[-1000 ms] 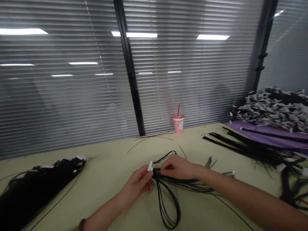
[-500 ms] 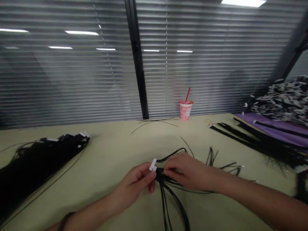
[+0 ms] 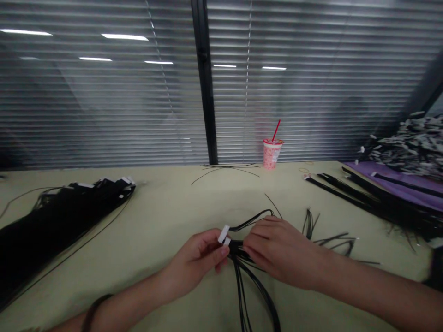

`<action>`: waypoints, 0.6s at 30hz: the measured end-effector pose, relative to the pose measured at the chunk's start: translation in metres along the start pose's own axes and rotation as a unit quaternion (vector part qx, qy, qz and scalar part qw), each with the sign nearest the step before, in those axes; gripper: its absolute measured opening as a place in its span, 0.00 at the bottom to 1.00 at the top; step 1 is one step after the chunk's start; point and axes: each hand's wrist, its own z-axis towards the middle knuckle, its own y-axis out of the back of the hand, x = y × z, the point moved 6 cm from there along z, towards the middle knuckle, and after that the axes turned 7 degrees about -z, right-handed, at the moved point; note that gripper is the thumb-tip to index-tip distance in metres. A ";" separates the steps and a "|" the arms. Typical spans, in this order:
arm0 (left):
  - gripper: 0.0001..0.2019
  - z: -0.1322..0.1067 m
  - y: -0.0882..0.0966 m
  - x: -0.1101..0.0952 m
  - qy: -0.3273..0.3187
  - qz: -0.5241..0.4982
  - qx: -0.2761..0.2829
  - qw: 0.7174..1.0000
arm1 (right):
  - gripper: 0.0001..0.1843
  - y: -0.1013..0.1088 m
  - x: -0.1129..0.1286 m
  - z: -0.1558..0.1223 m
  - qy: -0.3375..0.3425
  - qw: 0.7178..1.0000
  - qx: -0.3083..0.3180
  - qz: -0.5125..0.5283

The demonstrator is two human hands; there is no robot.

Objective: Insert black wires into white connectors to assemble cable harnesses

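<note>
Near the front middle of the table, my left hand (image 3: 204,258) pinches a wire harness by its white connectors (image 3: 224,234), thumb on the near side. Black wires (image 3: 258,281) run from there, some hanging in a loop toward me and others passing rightward. Just right of the connectors, my right hand (image 3: 273,246) has its fingers closed around the black wires; the fingertips are partly hidden behind the hand. Loose wire ends (image 3: 334,242) stick out beyond my right wrist.
A large pile of black wires (image 3: 69,221) with white connectors lies left. At the back stand a pink cup (image 3: 272,154) with a red straw and thin loose wires (image 3: 224,168). More wire bundles (image 3: 367,198), a purple sheet (image 3: 401,186) and heaped white connectors (image 3: 411,147) are right.
My right hand has closed more tightly around the wires and shifted slightly right along them. My left hand keeps its hold. The whole view has shifted a little.
</note>
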 end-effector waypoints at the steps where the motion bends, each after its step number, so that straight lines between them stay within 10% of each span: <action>1: 0.08 0.001 0.001 0.001 0.000 -0.008 -0.002 1.000 | 0.11 -0.002 0.000 0.000 -0.005 1.000 -0.003 0.004; 18: 0.13 0.003 0.004 -0.005 0.017 -0.039 -0.069 0.997 | 0.09 -0.012 -0.004 0.005 -0.057 0.998 -0.004 0.039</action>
